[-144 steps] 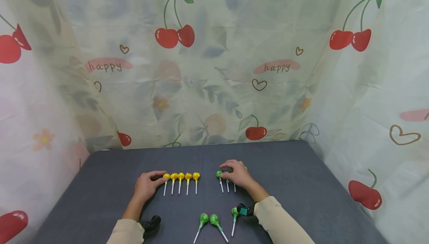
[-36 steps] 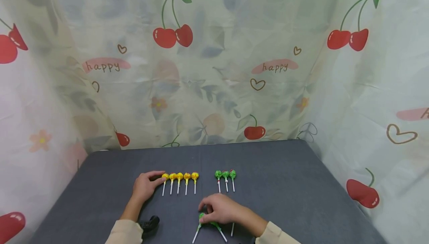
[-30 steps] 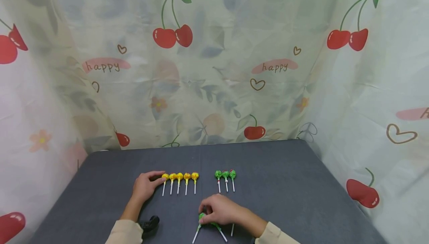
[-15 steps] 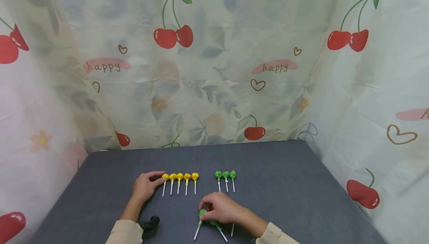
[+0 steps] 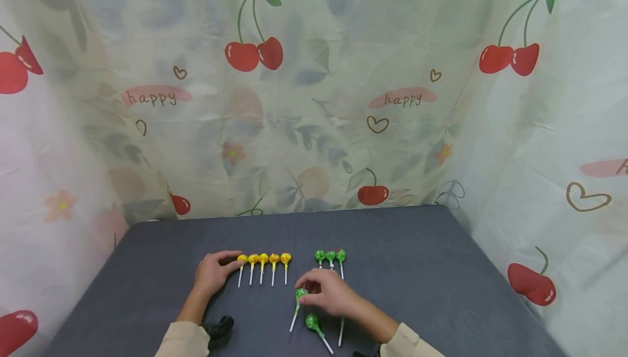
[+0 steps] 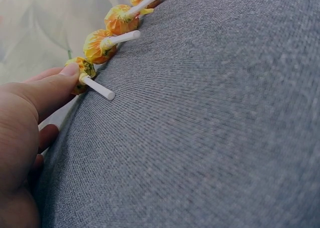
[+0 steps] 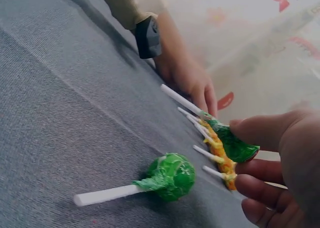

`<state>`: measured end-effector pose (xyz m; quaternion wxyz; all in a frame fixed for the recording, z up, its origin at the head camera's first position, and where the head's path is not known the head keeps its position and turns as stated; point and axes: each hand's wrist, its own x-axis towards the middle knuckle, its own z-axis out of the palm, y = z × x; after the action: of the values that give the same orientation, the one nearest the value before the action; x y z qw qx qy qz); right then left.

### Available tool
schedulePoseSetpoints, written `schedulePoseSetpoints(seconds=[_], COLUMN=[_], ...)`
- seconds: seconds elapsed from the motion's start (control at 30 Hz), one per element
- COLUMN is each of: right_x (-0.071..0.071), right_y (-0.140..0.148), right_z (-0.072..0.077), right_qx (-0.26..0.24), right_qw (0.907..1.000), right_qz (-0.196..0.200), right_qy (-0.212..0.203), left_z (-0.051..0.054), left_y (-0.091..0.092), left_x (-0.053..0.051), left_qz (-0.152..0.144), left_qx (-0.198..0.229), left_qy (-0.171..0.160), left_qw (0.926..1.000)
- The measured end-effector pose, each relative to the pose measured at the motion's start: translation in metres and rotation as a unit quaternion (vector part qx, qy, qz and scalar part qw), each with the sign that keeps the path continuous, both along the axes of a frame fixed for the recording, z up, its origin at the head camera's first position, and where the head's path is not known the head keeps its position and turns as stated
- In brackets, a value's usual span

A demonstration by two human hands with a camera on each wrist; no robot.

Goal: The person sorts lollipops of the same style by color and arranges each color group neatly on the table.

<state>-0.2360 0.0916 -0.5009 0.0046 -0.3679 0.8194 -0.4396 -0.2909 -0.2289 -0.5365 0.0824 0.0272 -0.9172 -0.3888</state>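
Note:
My right hand (image 5: pixel 328 290) pinches a green-wrapped lollipop (image 7: pixel 237 145) by its head between thumb and fingers. Its white stick points down toward the front in the head view, and the right wrist view shows it raised off the cloth. My left hand (image 5: pixel 212 273) holds the head of the leftmost yellow lollipop (image 6: pixel 80 74) between thumb and fingers, at the end of a row of several yellow lollipops (image 5: pixel 274 259). Near my right hand lies a loose green lollipop (image 5: pixel 312 322). Another one's white stick (image 5: pixel 340 332) shows below my right wrist, its head hidden.
Beyond my right hand, three green lollipops (image 5: pixel 331 256) stand in a row, their sticks partly covered by the hand. Everything lies on a dark grey cloth-covered table (image 5: pixel 417 270). A printed curtain (image 5: pixel 314 144) encloses the back and sides.
My right hand left the green row, came down to a loose green lollipop, took its head and has now lifted it, moving slightly forward and right. My left hand stayed at the yellow row.

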Motion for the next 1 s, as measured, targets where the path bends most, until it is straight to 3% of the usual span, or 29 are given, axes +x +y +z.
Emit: schedulePoseSetpoints(seconds=[0.2,0.47,0.87,1.0], right_x=[-0.004,-0.007,-0.016,-0.018], right_y=[0.004,0.009,0.026,0.033], right_z=[0.002,0.008,0.018,0.019], right_qx=[-0.035,-0.106,-0.110,-0.131], right_qw=[0.9986,0.9853,0.9824,0.9771], right_qz=[-0.038,-0.087,-0.141,-0.156], right_qy=[-0.012,-0.102,-0.053,-0.059], left_z=[0.000,0.000,0.001,0.001], left_y=[0.000,0.000,0.001,0.001], left_x=[-0.001,0.000,-0.001,0.000], left_qz=[0.001,0.003,-0.001,0.000], left_qx=[-0.004,-0.005,0.004,0.005], left_qy=[0.002,0.000,0.001,0.004], left_qw=[1.0000,1.0000,1.0000,1.0000])
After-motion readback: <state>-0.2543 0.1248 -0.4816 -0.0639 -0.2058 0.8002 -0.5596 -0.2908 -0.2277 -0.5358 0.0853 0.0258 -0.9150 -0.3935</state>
